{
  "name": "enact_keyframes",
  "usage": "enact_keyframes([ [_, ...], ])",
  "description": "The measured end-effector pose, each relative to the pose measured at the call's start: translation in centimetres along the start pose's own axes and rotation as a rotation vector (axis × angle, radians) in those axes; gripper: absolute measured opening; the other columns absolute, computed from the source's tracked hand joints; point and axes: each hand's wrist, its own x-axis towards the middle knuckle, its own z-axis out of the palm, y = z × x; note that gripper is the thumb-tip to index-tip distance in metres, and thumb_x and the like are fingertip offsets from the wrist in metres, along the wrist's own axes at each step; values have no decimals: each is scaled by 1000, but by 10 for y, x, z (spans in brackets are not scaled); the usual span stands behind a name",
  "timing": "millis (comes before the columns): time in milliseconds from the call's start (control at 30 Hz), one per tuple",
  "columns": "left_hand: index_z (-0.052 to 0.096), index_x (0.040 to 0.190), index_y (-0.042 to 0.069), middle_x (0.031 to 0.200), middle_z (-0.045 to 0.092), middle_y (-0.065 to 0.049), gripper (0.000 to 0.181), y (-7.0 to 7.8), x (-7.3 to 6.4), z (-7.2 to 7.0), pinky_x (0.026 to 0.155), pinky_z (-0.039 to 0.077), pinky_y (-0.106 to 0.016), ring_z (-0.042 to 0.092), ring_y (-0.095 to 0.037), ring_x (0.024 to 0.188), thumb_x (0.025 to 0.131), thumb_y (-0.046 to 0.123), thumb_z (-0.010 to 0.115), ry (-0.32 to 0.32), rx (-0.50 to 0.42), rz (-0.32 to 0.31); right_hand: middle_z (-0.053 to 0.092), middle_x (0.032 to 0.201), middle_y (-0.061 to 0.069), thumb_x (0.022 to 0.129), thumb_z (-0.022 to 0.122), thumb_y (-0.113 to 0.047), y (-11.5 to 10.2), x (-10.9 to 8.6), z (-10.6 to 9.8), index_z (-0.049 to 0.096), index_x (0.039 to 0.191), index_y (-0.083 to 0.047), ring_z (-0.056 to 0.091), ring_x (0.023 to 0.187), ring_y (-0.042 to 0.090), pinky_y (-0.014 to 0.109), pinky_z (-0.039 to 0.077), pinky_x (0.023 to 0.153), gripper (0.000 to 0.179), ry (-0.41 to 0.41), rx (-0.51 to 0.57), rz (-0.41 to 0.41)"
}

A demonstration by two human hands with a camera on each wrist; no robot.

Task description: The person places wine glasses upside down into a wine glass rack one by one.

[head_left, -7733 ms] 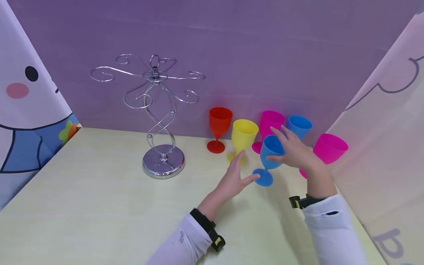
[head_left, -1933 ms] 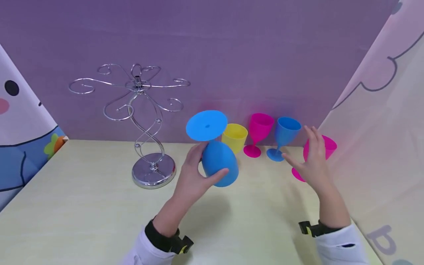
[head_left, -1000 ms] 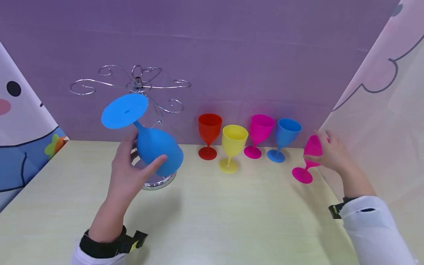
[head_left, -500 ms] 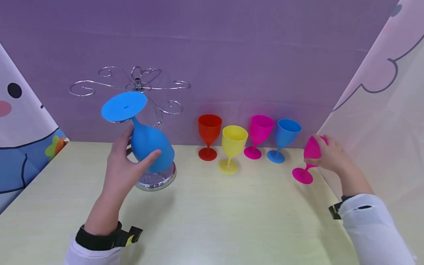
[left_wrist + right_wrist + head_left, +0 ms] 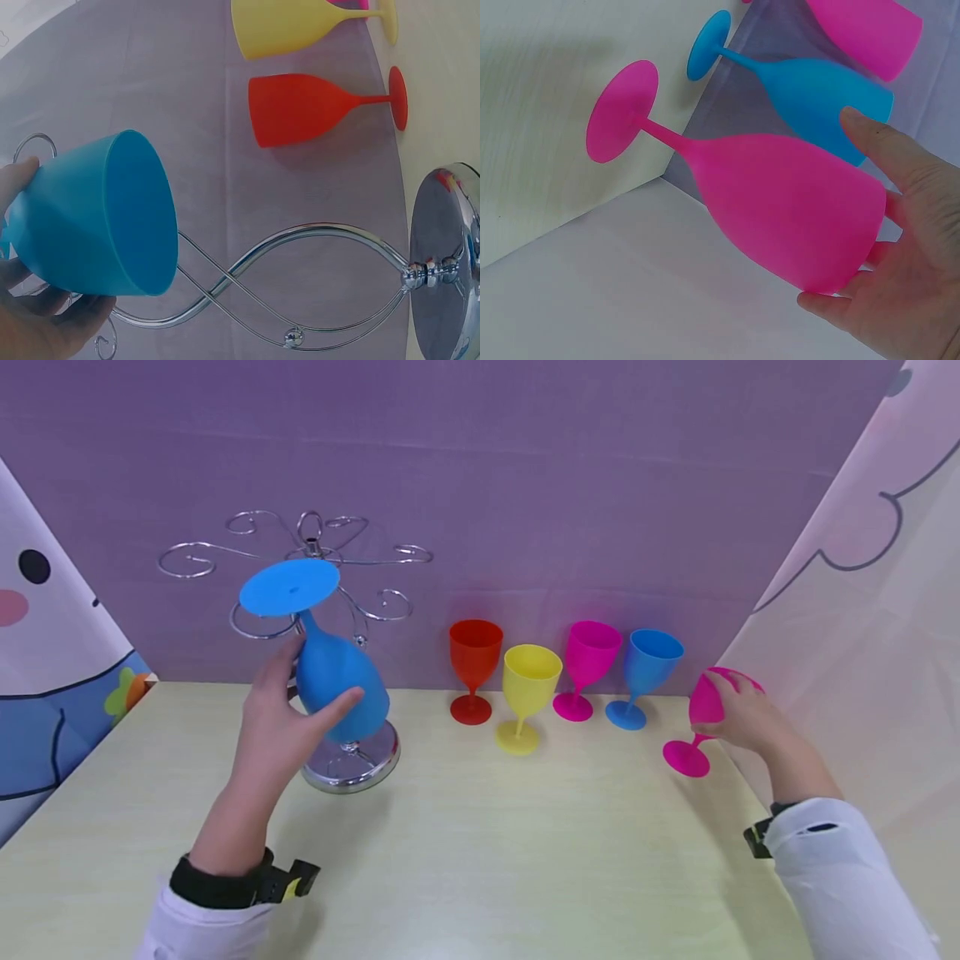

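A blue goblet (image 5: 341, 685) is held upside down in my left hand (image 5: 273, 718), fingers and thumb round its bowl. Its foot is uppermost, just above the front curled arm of a chrome stemware rack (image 5: 352, 768), and hides part of that arm. The left wrist view shows the goblet's open rim (image 5: 141, 214) pointing down toward the rack's base. At the far right, my right hand (image 5: 750, 718) holds the bowl of a pink goblet (image 5: 705, 702) near the rim. This goblet stands upright at the table's right side; in the right wrist view fingers reach behind its bowl (image 5: 780, 206).
Along the back wall stand a red goblet (image 5: 476, 652), a yellow goblet (image 5: 528, 681), a second pink goblet (image 5: 588, 652) and another blue goblet (image 5: 649, 664), all upright. The rack's wire arms (image 5: 412, 556) spread out at several sides. A purple backdrop (image 5: 525, 485) closes off the back.
The left hand picked up the front blue goblet, turned it over and carried it left to the rack; lately it rose slightly. The right hand moved right, onto the pink goblet.
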Motion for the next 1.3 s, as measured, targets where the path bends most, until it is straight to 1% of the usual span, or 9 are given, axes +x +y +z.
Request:
enact_keyframes([
  [67,17,146,16,141,30,-21,89,-1,2,0,90,39,-63,34,-43,123,79,46,66,-5,6,-8,19,134,37,68,76,-26,1,-1,0,14,141,3,19,118,56,66,41,82,100,0,-2,0],
  [167,16,146,17,142,29,-20,89,-2,5,0,90,39,-63,34,-43,123,79,47,66,-7,7,-19,21,133,37,67,76,-23,2,0,0,16,141,4,21,117,56,66,41,83,98,22,1,-2],
  [333,16,146,18,145,28,-18,88,-6,8,-3,90,38,-64,32,-43,125,80,46,66,11,-3,-35,21,133,37,69,75,-24,3,4,-2,17,141,3,21,117,56,67,39,84,95,46,2,5],
  [500,16,146,19,146,27,-18,88,-9,9,-4,89,38,-65,32,-44,125,80,47,65,21,-19,-73,13,135,39,71,74,-28,6,11,-7,14,143,-1,13,121,58,70,35,86,98,17,-9,22],
  [633,15,146,18,146,26,-18,88,-12,8,-6,90,38,-64,31,-44,126,80,49,65,29,-32,-101,7,138,39,73,73,-29,7,15,-10,8,145,-7,6,124,58,72,32,86,99,-19,8,54],
  [733,15,146,16,146,26,-18,89,-14,6,-9,92,37,-64,30,-43,126,80,49,64,38,-37,-112,4,139,38,74,73,-29,7,17,-12,6,146,-10,3,124,59,72,34,85,100,-46,10,72],
  [1000,15,146,14,146,25,-18,87,-18,1,-15,92,36,-64,28,-42,128,81,48,63,63,-44,-120,6,138,38,74,72,-29,6,21,-10,9,145,-8,5,123,59,70,38,83,98,-89,2,98],
  [1100,15,146,13,146,24,-18,87,-18,-1,-16,93,36,-64,27,-42,128,81,47,63,67,-34,-121,8,137,40,75,71,-28,7,22,-9,10,144,-6,7,121,59,70,37,83,95,-94,-12,92],
  [1300,16,145,13,146,26,-19,86,-18,-6,-17,93,35,-64,28,-41,128,82,44,64,75,-18,-93,12,134,40,74,71,-22,6,23,-12,13,143,-4,12,119,59,67,41,81,92,-102,-27,63],
])
